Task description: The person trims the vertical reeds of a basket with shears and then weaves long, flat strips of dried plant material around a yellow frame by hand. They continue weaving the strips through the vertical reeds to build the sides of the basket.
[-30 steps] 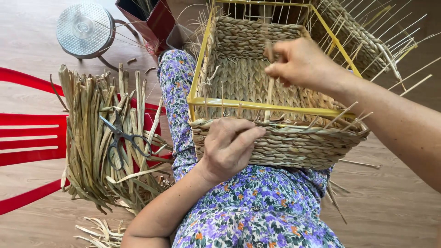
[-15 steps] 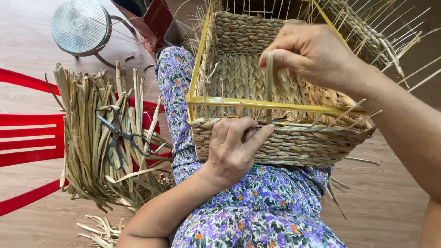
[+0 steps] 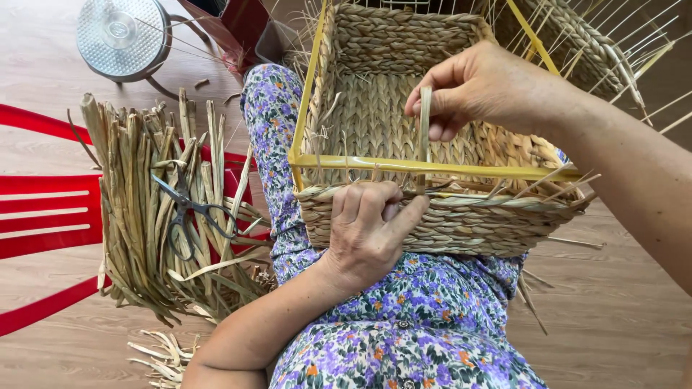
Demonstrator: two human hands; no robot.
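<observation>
Wood floor; left hand [image 3: 367, 230] gripping basket [image 3: 432, 216], right hand [image 3: 476, 90] pinching strand [image 3: 424, 137].

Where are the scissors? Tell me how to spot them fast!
Find the red chair on the left, with a big bundle of dried straw on it. The scissors lie open on top, the only dark metal thing among the pale stalks.
</observation>
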